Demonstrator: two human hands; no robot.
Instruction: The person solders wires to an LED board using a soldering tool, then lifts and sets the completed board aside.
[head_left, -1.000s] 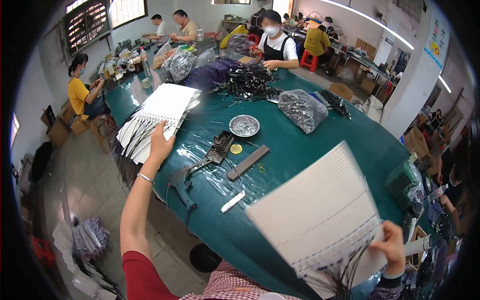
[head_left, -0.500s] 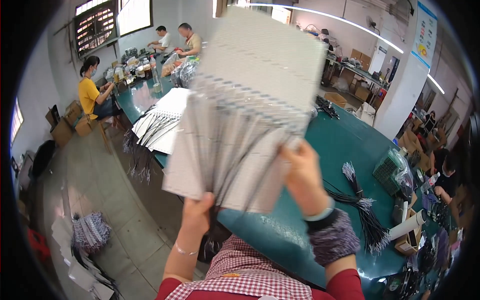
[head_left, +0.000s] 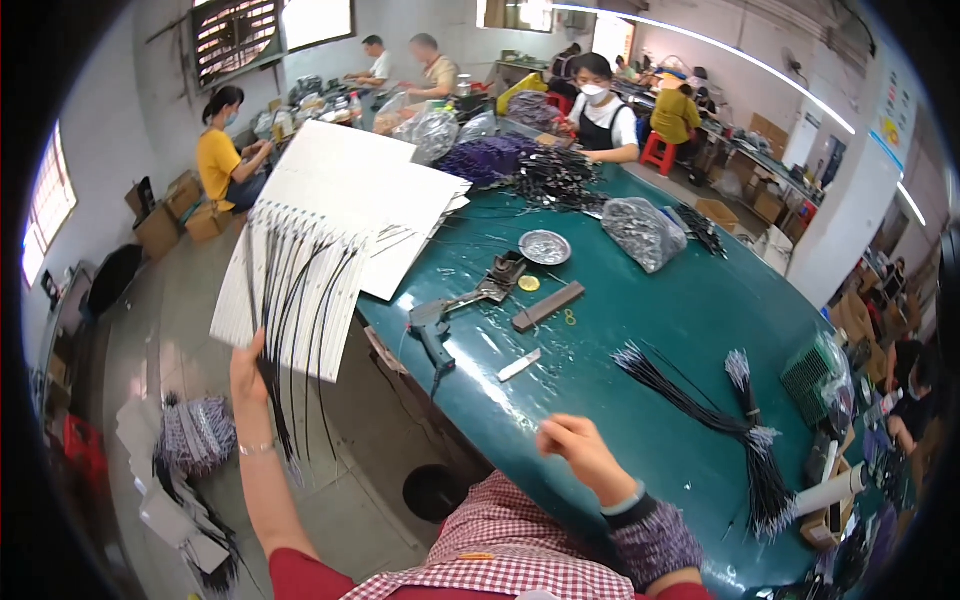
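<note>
My left hand [head_left: 248,372] is closed on the lower edge of a white perforated board [head_left: 335,165], held up at the left past the table edge. Black wires [head_left: 290,300] hang in a row from the board's middle, their ends dangling below it. Behind it, a stack of similar white boards [head_left: 418,205] lies on the table corner. My right hand [head_left: 580,450] hovers over the table's near edge, fingers curled together, with nothing visible in it. Closest to that hand on the table are a small white-and-grey strip [head_left: 519,365] and a teal-handled glue gun [head_left: 432,340].
On the green table [head_left: 590,380] lie a metal dish [head_left: 545,247], a grey bar [head_left: 548,306], bundled black wires [head_left: 690,395] and a plastic bag [head_left: 643,235]. A masked co-worker [head_left: 600,110] sits across. A dark bin [head_left: 435,493] stands on the floor.
The board has swung left and lower, away from in front of me, held by my left hand alone. My right hand has let go of it and dropped toward the near table edge.
</note>
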